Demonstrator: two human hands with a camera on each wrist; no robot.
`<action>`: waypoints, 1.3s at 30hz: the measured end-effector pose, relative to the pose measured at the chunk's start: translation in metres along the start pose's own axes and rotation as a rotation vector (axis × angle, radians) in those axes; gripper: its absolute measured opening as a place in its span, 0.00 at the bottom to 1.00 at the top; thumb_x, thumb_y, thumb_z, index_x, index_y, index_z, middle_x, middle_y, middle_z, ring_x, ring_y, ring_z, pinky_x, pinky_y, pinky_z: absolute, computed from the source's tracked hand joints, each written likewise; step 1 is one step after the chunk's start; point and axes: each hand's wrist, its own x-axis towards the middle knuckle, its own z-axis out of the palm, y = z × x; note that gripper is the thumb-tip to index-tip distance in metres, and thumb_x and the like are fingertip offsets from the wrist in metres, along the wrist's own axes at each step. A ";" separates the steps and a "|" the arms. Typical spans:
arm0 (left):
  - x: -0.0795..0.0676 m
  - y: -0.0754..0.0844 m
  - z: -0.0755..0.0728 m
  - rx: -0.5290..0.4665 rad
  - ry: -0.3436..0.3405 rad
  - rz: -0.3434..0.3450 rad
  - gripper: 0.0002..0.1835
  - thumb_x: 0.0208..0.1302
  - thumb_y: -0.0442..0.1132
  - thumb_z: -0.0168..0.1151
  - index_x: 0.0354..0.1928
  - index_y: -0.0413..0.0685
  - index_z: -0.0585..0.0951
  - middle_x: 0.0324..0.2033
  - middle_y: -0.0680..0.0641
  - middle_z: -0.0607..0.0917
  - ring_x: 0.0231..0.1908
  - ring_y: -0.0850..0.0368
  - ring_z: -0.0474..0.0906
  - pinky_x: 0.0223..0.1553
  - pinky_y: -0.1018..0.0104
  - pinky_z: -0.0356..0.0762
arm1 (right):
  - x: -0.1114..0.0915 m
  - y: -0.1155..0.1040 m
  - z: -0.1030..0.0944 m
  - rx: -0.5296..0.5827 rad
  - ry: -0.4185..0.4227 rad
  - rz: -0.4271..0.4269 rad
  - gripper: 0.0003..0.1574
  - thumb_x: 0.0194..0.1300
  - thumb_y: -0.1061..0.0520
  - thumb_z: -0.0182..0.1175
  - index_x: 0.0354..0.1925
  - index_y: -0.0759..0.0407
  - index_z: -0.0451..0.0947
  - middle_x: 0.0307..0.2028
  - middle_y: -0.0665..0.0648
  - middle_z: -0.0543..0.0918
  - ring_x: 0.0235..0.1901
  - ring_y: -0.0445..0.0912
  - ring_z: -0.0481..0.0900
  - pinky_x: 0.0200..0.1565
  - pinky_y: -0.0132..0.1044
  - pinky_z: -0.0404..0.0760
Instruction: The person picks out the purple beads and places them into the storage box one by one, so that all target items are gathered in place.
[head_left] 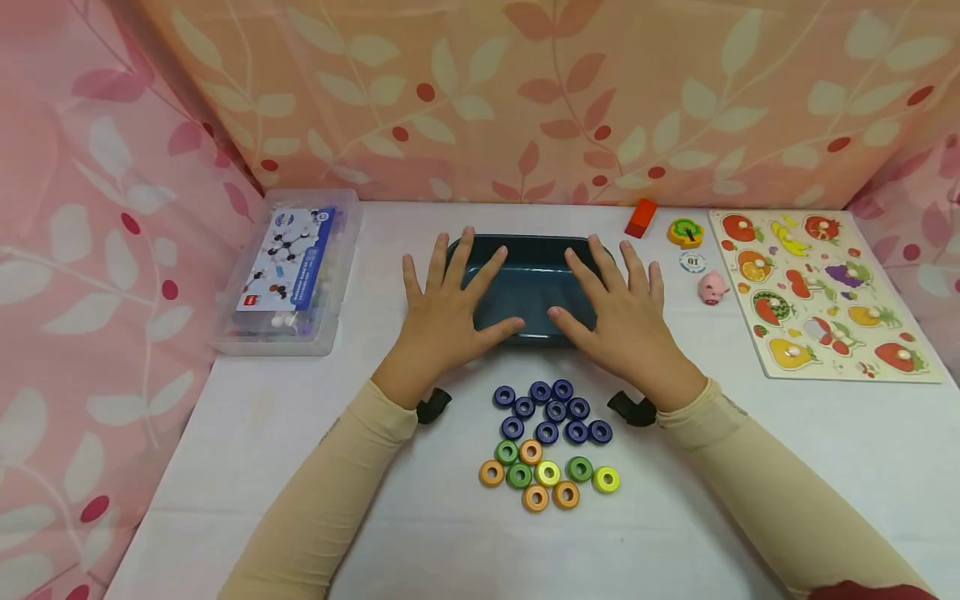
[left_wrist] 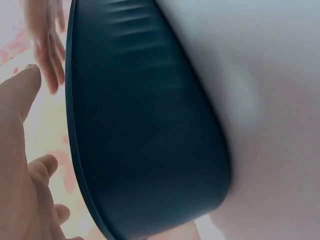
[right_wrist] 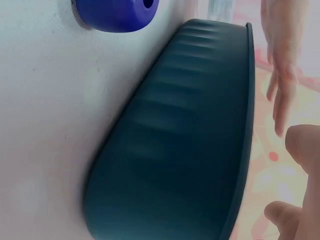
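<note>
Both hands are held over a dark teal tray (head_left: 525, 292), palms down with fingers spread. Over the tray's left side is my left hand (head_left: 446, 312), holding nothing. Mirroring it on the right side is my right hand (head_left: 626, 321), also holding nothing. In both wrist views the fingers stand apart from the tray's rim (left_wrist: 72, 125). Nearer me lie several dark blue rings (head_left: 556, 412). Below them sit orange rings (head_left: 536, 498), green rings (head_left: 519, 476) and yellow rings (head_left: 606, 479). One blue ring (right_wrist: 117, 12) shows beside the tray in the right wrist view.
At left stands a clear plastic case (head_left: 288, 275) with a molecule picture. To the right are a red block (head_left: 641, 218), a tree piece (head_left: 686, 233), a round white token (head_left: 693, 262), a pink pig figure (head_left: 712, 287) and a fruit puzzle board (head_left: 825, 292). Patterned curtains surround the table.
</note>
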 end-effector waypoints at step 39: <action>0.005 -0.024 -0.010 -0.169 -0.233 -0.134 0.75 0.39 0.86 0.60 0.80 0.45 0.45 0.80 0.38 0.47 0.79 0.43 0.46 0.76 0.38 0.38 | -0.075 -0.007 -0.014 0.397 -0.233 0.039 0.33 0.67 0.45 0.66 0.68 0.43 0.70 0.65 0.49 0.72 0.47 0.45 0.79 0.44 0.42 0.83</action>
